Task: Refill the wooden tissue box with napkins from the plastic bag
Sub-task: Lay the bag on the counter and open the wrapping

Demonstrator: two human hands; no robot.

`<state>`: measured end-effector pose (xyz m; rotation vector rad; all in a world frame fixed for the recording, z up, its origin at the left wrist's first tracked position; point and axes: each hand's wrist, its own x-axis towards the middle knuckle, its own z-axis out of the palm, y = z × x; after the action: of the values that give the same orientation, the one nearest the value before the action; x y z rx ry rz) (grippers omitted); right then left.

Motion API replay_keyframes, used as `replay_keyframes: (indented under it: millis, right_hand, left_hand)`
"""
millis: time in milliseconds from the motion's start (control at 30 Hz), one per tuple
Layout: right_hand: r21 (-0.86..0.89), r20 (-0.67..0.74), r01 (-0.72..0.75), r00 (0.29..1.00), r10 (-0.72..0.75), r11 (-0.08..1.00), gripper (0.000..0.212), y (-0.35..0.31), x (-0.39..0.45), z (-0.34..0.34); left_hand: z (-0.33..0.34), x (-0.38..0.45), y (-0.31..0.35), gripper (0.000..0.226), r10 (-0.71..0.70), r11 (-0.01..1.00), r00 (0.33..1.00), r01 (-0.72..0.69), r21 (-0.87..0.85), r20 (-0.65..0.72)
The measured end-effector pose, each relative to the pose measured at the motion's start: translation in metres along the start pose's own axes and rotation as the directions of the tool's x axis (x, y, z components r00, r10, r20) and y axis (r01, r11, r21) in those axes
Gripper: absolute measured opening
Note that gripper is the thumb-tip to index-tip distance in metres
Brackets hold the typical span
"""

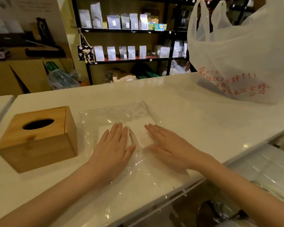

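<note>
Both hands lay flat, palms down, on clear plastic bag [121, 112] w/ stack of white napkins [138, 133] inside, mid white worktop [195, 122]. Left hand [112, 148] pressed on napkins' left part, fingers spread & straight, grip apart, nothing clamped. Right hand [169, 145] same on right edge, fingers apart, holding nothing. Wooden tissue box [38, 138] stood just left of bag, near left hand, not touching it; oval slot on top looked dark. Big white carrier bag [239, 51] w/ red print stood at far right of worktop, well apart.
</note>
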<state>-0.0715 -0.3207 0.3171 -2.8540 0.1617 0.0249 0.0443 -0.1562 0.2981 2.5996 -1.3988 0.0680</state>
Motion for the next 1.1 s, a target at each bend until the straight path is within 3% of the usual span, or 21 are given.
replay_keyframes:
  millis: [133,400,667,767,833,933,1100]
  right_hand:
    - [-0.030,0.081,-0.038,0.996,0.040,0.999,0.058,0.010,0.016,0.015]
    - [-0.019,0.055,-0.048,0.997,0.049,0.999,0.057,0.009,0.048,0.017]
    - [-0.082,0.028,-0.080,0.996,0.082,0.993,0.057,-0.001,0.054,0.017]
    - [-0.134,-0.004,-0.099,0.995,0.100,0.986,0.059,-0.007,0.055,0.013]
    - [-0.108,-0.064,-0.045,0.997,0.038,0.993,0.063,-0.019,0.058,0.004]
    - [0.044,-0.139,0.166,0.978,-0.158,0.985,0.079,-0.052,0.069,-0.014]
    - [0.164,-0.196,0.376,0.919,-0.343,0.912,0.061,-0.102,0.106,-0.018]
  left_hand:
    - [0.007,0.003,-0.007,0.119,-0.082,0.996,0.996,0.081,0.026,0.042]
    - [0.001,0.027,-0.036,0.063,-0.119,0.993,0.985,0.119,0.008,0.127]
    - [0.003,0.031,-0.052,0.079,-0.062,0.998,0.993,0.062,0.005,0.101]
    - [-0.005,0.025,-0.046,0.064,-0.043,0.998,0.994,0.047,-0.046,0.101]
    - [-0.021,0.017,-0.039,0.066,0.003,0.996,0.998,0.002,-0.094,0.055]
    - [-0.059,0.001,-0.035,0.065,0.012,0.993,0.998,-0.019,-0.119,-0.059]
    - [-0.102,-0.034,-0.088,0.067,-0.250,0.951,0.938,0.192,-0.242,-0.239]
